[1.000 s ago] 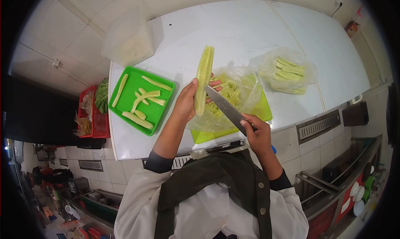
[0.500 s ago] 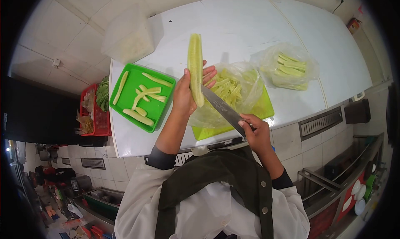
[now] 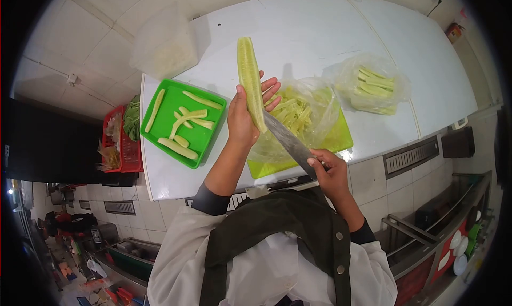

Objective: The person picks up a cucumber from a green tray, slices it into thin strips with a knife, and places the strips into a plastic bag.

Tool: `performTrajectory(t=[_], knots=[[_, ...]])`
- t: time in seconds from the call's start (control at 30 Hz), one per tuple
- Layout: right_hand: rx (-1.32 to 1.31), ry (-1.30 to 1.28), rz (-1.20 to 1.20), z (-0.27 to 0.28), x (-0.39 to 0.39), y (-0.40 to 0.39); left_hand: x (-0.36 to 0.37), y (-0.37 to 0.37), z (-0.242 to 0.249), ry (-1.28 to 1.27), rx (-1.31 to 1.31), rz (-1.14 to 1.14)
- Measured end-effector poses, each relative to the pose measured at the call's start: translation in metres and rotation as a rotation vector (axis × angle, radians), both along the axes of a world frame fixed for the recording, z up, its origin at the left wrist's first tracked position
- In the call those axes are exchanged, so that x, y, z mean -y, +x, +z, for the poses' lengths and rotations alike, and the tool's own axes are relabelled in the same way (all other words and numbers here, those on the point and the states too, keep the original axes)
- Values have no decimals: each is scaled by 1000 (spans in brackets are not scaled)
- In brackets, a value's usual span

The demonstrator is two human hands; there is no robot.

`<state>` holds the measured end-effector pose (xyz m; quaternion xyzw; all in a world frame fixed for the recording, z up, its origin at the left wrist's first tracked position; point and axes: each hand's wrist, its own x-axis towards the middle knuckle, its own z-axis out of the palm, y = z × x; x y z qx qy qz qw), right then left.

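Observation:
A long halved cucumber (image 3: 249, 71), its pale cut face showing, lies across the palm of my left hand (image 3: 246, 114), with the thumb on it and the other fingers spread behind. My right hand (image 3: 329, 172) grips a knife (image 3: 290, 145) by its handle, and the blade tip meets the lower end of the cucumber. Beneath the blade, an open plastic bag of cut cucumber strips (image 3: 293, 111) rests on a yellow-green cutting board (image 3: 341, 138). At the left, a green tray (image 3: 200, 141) holds several cucumber pieces (image 3: 178, 147).
A clear bag with long cucumber pieces (image 3: 376, 85) sits on the white table (image 3: 432, 77) at the right. A translucent container (image 3: 164, 47) stands at the back left. Beyond the table's left edge is a red crate (image 3: 129, 149) with leafy greens (image 3: 132, 119).
My left hand and the cucumber have shifted slightly, with the cucumber's top leaning further left. The knife remains at its lower end, and my right hand has barely moved.

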<state>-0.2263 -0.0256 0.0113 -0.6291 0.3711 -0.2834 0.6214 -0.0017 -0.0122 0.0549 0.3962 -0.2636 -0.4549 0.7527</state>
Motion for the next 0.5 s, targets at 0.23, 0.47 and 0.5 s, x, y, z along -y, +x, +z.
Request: performTrajectory(t=[0.23,0.47,0.5], knots=[[50,-71,-11,-4,-2,3,2,-3,2,-60,-43,83],[97,18,2,-12,-5,10,4,-13,4,-119,-113,126],[67,68,10,-8,-4,11,5,-14,4,-132,-110,131]])
